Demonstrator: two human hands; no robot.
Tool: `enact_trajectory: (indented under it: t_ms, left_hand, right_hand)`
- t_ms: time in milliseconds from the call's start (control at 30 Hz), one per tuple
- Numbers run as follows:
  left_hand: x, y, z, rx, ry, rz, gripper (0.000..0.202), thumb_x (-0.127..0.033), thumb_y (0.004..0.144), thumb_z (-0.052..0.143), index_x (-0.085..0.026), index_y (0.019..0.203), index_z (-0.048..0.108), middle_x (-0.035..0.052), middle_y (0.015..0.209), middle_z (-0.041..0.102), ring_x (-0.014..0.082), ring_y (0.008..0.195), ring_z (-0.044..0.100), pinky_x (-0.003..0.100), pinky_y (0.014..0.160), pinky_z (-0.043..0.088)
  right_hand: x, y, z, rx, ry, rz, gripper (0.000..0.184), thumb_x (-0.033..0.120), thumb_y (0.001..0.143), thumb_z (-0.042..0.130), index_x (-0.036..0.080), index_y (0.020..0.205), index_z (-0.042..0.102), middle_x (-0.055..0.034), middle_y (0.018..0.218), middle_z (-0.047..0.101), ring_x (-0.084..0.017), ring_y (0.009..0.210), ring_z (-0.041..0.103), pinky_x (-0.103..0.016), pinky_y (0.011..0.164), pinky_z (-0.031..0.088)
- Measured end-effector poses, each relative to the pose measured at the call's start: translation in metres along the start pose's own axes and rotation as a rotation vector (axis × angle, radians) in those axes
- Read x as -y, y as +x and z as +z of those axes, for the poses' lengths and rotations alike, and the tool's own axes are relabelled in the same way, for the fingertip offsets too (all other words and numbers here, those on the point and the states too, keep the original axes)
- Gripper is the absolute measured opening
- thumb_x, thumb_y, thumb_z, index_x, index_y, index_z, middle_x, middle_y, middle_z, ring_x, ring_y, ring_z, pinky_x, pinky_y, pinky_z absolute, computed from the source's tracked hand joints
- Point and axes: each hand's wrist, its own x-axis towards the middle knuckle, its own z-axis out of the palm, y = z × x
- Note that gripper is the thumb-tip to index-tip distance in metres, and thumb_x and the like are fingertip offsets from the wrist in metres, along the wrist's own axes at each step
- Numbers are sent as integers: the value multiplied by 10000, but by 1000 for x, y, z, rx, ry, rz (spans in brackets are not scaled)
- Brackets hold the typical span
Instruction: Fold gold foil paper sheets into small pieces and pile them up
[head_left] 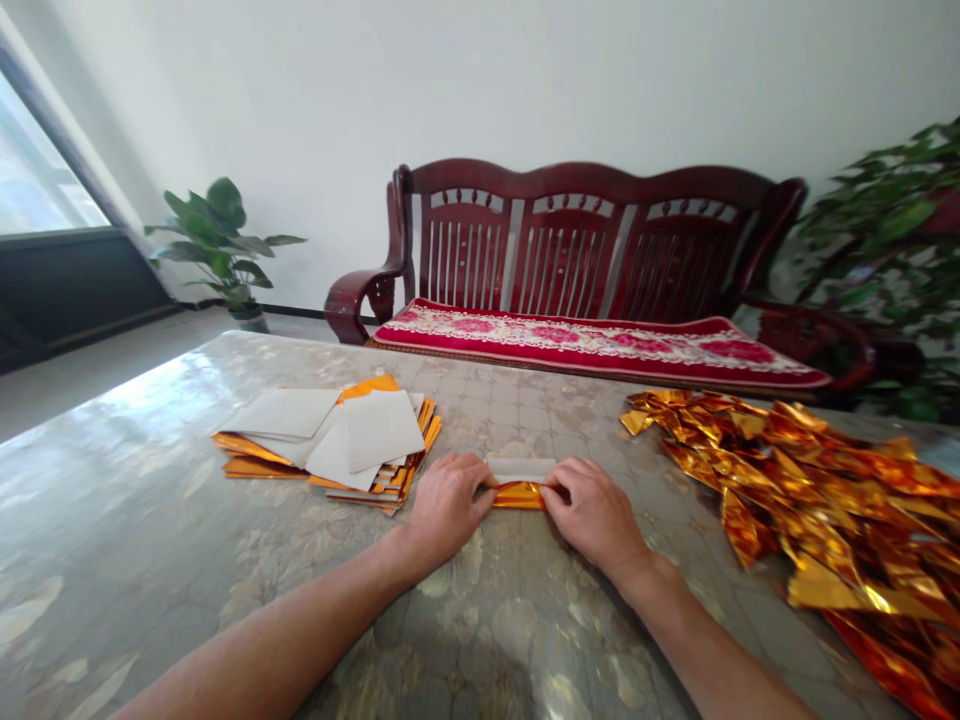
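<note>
A small sheet of gold foil paper [520, 491], white on its back, lies on the table [150, 520] in front of me, partly folded. My left hand [448, 503] pinches its left end with fingers curled. At the paper's right end, my right hand [592, 511] presses with closed fingers. Only a narrow gold strip and a white flap show between the two hands.
A stack of flat gold and white sheets [334, 443] lies to the left. A heap of folded gold foil pieces [817, 500] covers the table's right side. Behind stand a dark wooden bench [585, 240] with a red cushion and potted plants [217, 240].
</note>
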Motion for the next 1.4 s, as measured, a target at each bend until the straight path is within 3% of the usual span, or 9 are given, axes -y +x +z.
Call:
enact_trajectory:
  t_ms: [267,400,533,767,900,1000,1100,1200,1400]
  left_hand:
    - [2,2,2,-15,-17,-35,128,-219,877,576,-217,808,684,9,868,694,176,845,623,284,766,436]
    - [4,2,4,-19,-22,-48,68,-234,856,612,-224,891,669,9,918,687,184,886,623,289,795,443]
    - [6,0,5,-27,-13,-48,176,-255,860,628,-227,1034,618,13,987,676,188,911,621,289,805,456]
    - [-3,-6,-3,92,220,135,313,-198,975,453,-298,1243,579,29,1066,676,219,969,600,347,837,461]
    - [-6,-9,-3,104,326,228,327,-175,955,476,-277,1250,573,65,1291,600,254,1063,569,403,873,470]
    - [-4,-10,0,90,311,331,346,-137,940,478,-243,1258,565,66,1394,538,269,1235,492,420,995,436]
    - [-2,-9,3,106,234,418,373,-128,950,456,-219,1303,534,65,1366,567,244,1331,431,400,1091,384]
    - [-4,-10,3,144,171,455,397,-126,941,457,-184,1331,503,78,1341,587,219,1300,480,368,1105,386]
    - [-18,-15,-3,149,184,416,394,-263,940,516,-171,1322,490,107,1296,596,260,1266,515,420,1098,400]
  right_hand:
    - [3,2,1,-6,-19,1,142,169,836,558,216,705,581,-25,799,617,-187,831,554,-280,721,383]
    - [2,2,2,-9,-23,-3,138,175,840,557,218,711,579,-25,806,614,-189,831,551,-283,718,382]
    - [2,2,2,3,-25,0,139,168,843,556,219,715,574,-26,814,612,-189,837,552,-281,718,381]
    - [3,2,0,12,-33,20,143,172,848,561,218,713,574,-25,818,617,-187,839,554,-280,723,378]
    - [3,3,0,25,-19,21,134,183,852,572,218,723,582,-23,829,621,-188,850,555,-282,734,382]
    - [3,3,-1,23,-17,16,137,182,855,574,217,722,585,-22,828,622,-186,843,553,-282,728,379]
    - [3,2,-1,22,-20,18,147,183,860,572,214,717,586,-21,820,621,-180,830,552,-279,720,372]
    - [2,2,-1,15,-22,28,145,186,851,585,211,709,589,-18,810,621,-176,826,552,-274,718,366]
    - [-2,1,1,14,33,42,132,228,871,608,215,740,622,-13,832,624,-179,862,556,-274,758,375]
